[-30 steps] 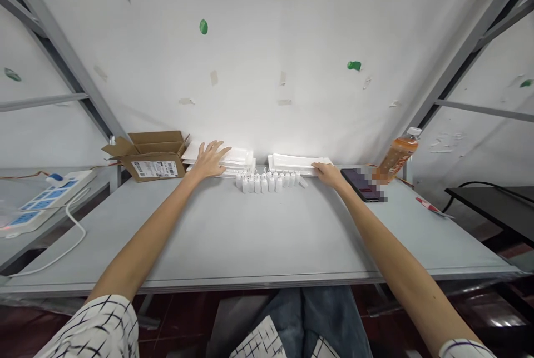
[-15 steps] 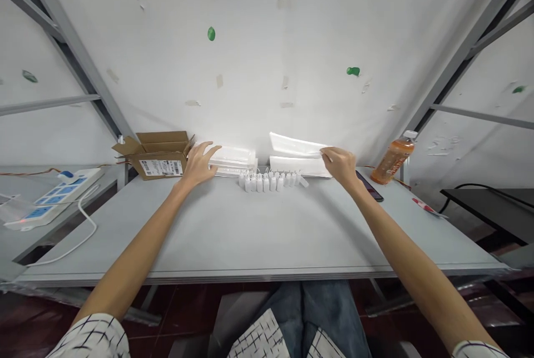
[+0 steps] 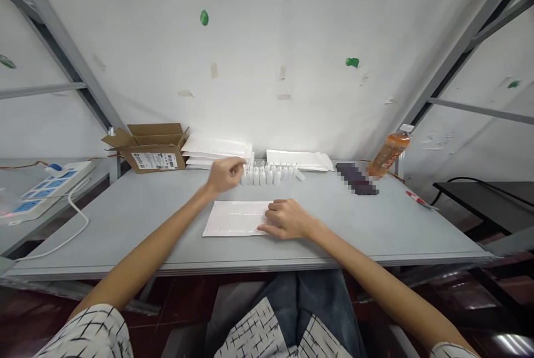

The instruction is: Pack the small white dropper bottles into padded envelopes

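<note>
A flat white bag (image 3: 233,218) lies on the grey table (image 3: 137,219) in front of me. My right hand (image 3: 287,219) rests on its right end with the fingers curled and pressing on it. My left hand (image 3: 224,173) hovers with fingers pinched together at the left end of a row of several small white bottles (image 3: 271,174); whether it holds one I cannot make out. Behind the bottles lie two stacks of white bags, a left stack (image 3: 214,149) and a right stack (image 3: 298,159).
An open cardboard box (image 3: 148,147) stands at the back left. A dark phone (image 3: 357,178) and an orange drink bottle (image 3: 390,152) are at the back right. A power strip with a white cable (image 3: 45,188) lies on the bench to the left. Metal frame posts flank the table.
My right hand lifted a white bag off the right stack and brought it down to the table's near middle. My left hand left the left stack and moved right to the bottles.
</note>
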The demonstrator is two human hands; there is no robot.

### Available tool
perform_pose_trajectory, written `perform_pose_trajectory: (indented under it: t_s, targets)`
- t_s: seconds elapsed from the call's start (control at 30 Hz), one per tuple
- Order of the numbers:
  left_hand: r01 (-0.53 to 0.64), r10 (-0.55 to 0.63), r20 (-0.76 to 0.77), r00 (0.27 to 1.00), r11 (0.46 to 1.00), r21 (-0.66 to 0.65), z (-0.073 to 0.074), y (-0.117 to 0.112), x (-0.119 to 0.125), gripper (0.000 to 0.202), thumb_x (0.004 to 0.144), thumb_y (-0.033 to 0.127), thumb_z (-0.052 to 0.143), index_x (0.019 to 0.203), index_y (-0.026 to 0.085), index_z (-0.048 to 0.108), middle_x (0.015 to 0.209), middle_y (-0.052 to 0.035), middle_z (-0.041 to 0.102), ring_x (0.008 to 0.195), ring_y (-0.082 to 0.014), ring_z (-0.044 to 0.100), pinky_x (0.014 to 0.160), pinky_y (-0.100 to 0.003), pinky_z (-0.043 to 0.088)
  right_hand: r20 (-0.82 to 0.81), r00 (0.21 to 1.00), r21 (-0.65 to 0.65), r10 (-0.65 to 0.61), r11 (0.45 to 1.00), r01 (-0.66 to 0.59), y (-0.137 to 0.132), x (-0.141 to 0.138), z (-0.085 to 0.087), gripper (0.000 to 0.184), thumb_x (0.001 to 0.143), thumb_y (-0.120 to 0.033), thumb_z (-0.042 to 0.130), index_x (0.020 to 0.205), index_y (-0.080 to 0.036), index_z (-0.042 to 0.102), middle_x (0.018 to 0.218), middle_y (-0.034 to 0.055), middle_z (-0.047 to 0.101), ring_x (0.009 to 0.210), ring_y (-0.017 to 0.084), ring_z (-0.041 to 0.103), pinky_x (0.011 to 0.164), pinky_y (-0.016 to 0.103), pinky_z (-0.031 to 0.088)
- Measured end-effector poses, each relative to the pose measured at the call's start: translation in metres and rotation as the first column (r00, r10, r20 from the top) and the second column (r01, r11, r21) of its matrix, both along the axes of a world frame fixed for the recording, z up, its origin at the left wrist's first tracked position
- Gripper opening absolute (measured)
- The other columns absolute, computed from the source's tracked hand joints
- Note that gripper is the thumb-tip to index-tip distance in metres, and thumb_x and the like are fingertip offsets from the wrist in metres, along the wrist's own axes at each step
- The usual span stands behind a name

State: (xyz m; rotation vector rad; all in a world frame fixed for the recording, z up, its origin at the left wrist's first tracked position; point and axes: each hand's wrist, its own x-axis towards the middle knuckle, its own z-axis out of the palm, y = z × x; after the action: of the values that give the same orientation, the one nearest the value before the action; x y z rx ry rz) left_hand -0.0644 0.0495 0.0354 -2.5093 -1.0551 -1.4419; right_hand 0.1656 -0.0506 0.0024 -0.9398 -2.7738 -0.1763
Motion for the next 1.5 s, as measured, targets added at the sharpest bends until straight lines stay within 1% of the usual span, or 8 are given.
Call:
perform_pose_trajectory:
  t_s: [0.17,0.33,0.53,0.67,0.77,1.17,1.33,1.5]
  targets:
    - [0.2,-0.201,-0.214,0.956,0.979,-0.027,-0.035,-0.013,0.039,0.02,0.071,0.015,0.046,0.065,0.018,0.064,0.05,0.0013,0.059,0.043,-0.0111,0.05,0.048,-0.023,0.038,-0.067,0.99,-0.123,-0.125,0.986,0.116,0.009,0.006,0.001,0.035,0.089,-0.049,0.059,0.081,-0.015,0.066,0.081,0.0082,0.064,0.067,0.016,0.053,0.055,0.027,0.024]
    - [0.222,-0.247,-0.285,0.926,0.968,-0.117,-0.045,-0.017,0.054,0.021,0.071,0.012,0.045,0.062,0.018,0.063,0.051,0.0005,0.06,0.046,-0.0128,0.05,0.048,-0.026,0.035,-0.348,0.913,-0.366,-0.213,0.928,0.077,0.028,0.035,0.002,0.015,0.085,-0.025,0.059,0.076,-0.018,0.067,0.077,0.0041,0.068,0.068,0.015,0.058,0.061,0.026,0.037]
    - [0.278,-0.328,-0.451,0.83,0.944,-0.175,-0.036,-0.039,0.071,0.024,0.086,0.037,0.057,0.087,0.017,0.071,0.092,-0.0088,0.071,0.087,-0.0219,0.063,0.067,-0.03,0.045,-0.697,0.54,-0.224,-0.472,0.859,0.461,0.088,0.082,0.028,0.012,0.081,-0.026,0.061,0.084,-0.019,0.071,0.094,0.0055,0.07,0.065,0.015,0.058,0.073,0.031,0.045]
    - [0.295,-0.371,-0.574,0.73,0.928,-0.226,-0.035,-0.053,0.077,0.069,0.074,0.075,0.06,0.113,0.018,0.067,0.116,-0.0141,0.062,0.104,-0.0295,0.056,0.085,-0.04,0.042,-0.592,0.56,-0.275,-0.579,0.799,0.535,0.112,0.09,0.031,0.021,0.084,-0.027,0.06,0.098,-0.02,0.074,0.111,0.0073,0.065,0.065,0.013,0.06,0.077,0.033,0.046]
    - [0.291,-0.413,-0.581,0.701,0.91,-0.297,-0.037,-0.057,0.075,0.085,0.067,0.082,0.06,0.126,0.02,0.061,0.121,-0.0141,0.058,0.109,-0.0308,0.053,0.089,-0.041,0.039,-0.553,0.598,-0.303,-0.58,0.809,0.504,0.117,0.087,0.023,0.026,0.091,-0.035,0.055,0.102,-0.021,0.074,0.108,0.0074,0.064,0.068,0.014,0.06,0.076,0.033,0.046]
    - [0.176,-0.385,-0.627,0.678,0.912,-0.37,-0.033,-0.061,0.071,0.056,0.09,0.056,0.052,0.13,0.018,0.056,0.133,-0.0148,0.057,0.117,-0.0307,0.052,0.096,-0.043,0.036,-0.639,0.619,-0.22,-0.457,0.88,0.422,0.12,0.095,0.007,0.018,0.078,-0.013,0.057,0.082,-0.017,0.075,0.081,0.0068,0.067,0.07,0.018,0.06,0.072,0.031,0.047]
    - [0.246,-0.458,-0.543,0.704,0.874,-0.418,-0.041,-0.062,0.058,0.085,0.077,0.075,0.057,0.14,0.019,0.047,0.149,-0.0156,0.045,0.134,-0.0339,0.042,0.108,-0.045,0.029,-0.766,0.426,-0.321,-0.481,0.861,0.396,0.11,0.113,0.022,0.011,0.07,-0.019,0.063,0.075,-0.016,0.073,0.075,0.0051,0.068,0.066,0.016,0.058,0.067,0.031,0.045]
    - [0.244,-0.441,-0.518,0.733,0.881,-0.405,-0.046,-0.062,0.058,0.065,0.089,0.054,0.056,0.141,0.016,0.046,0.144,-0.0149,0.05,0.13,-0.0308,0.047,0.109,-0.045,0.031,-0.773,0.117,-0.608,-0.624,0.781,0.143,0.096,0.124,0.032,0.008,0.062,-0.021,0.064,0.067,-0.015,0.068,0.05,-0.0026,0.048,0.047,0.009,0.036,0.045,0.025,0.024]
